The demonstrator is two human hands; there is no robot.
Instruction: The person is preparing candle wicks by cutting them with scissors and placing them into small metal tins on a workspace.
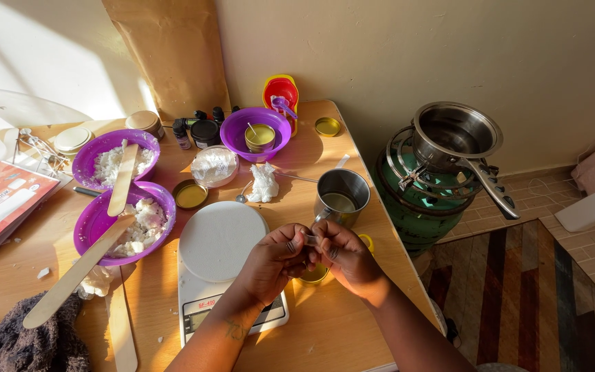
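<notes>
My left hand and my right hand meet over the front of the wooden table. Between their fingertips they pinch a small pale thing; what it is I cannot tell. Under the hands sits a small gold tin, mostly hidden. Just behind them stands a steel mug with liquid in it. A white kitchen scale lies under my left wrist.
Two purple bowls of white wax chunks with wooden sticks stand left. A third purple bowl holds a filled tin. Small bottles, lids and a crumpled tissue lie behind. Right of the table is a green gas cylinder carrying a steel pot.
</notes>
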